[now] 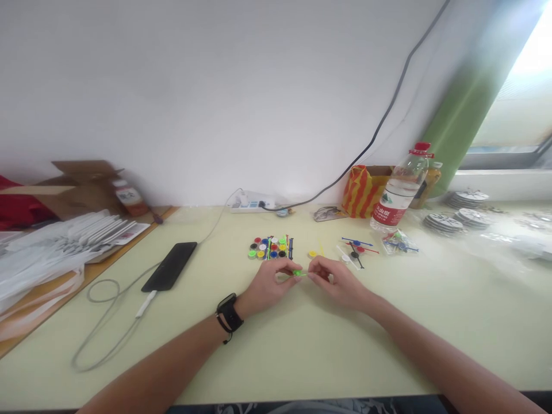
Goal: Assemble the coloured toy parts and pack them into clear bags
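Both of your hands meet near the middle of the table point(302, 356). Your left hand point(269, 284) and right hand point(340, 282) each pinch one end of a small green plastic piece point(297, 272), just above the tabletop. Rest your wrists, grip lightly, and stay clear of the coloured caps point(267, 248) just beyond.

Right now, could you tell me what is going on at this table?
A person has both hands together over the pale table. The left hand, with a black watch on its wrist, and the right hand pinch a small green piece between their fingertips. Just beyond them lies a cluster of coloured discs and sticks, with a few loose sticks to its right. A black phone lies on the left, and a water bottle stands at the back right.
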A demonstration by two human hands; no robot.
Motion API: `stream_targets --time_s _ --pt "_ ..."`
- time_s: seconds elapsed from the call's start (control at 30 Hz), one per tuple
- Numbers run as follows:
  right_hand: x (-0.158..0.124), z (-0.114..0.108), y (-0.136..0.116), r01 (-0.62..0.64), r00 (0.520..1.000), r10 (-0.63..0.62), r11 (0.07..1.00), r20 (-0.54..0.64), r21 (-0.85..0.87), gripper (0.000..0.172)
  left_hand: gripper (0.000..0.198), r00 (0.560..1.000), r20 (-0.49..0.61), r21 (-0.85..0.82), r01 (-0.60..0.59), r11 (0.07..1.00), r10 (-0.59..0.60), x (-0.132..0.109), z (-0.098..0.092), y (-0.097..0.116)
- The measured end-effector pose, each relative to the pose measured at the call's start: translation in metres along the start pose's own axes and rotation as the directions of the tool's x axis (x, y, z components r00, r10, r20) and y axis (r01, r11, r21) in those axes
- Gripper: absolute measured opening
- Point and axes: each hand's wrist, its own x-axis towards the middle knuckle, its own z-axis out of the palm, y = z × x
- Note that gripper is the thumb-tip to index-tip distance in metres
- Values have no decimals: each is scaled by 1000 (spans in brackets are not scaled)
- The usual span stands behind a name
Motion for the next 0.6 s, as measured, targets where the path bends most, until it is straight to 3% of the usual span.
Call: stream_targets --time_s 0.23,0.43,0.6 --pt "2 -3 -2 -23 1000 23 999 9 45 18 19 1000 16 -23 -12 1000 12 0 -1 5" --pt "5 -5 7 -35 999 37 996 -28 83 25 23 991 118 -265 93 960 -63 -1 1 3" --pt "5 -7 11 -43 987 60 992 -151 114 32 29 984 86 -379 180 908 -159 1 1 -4"
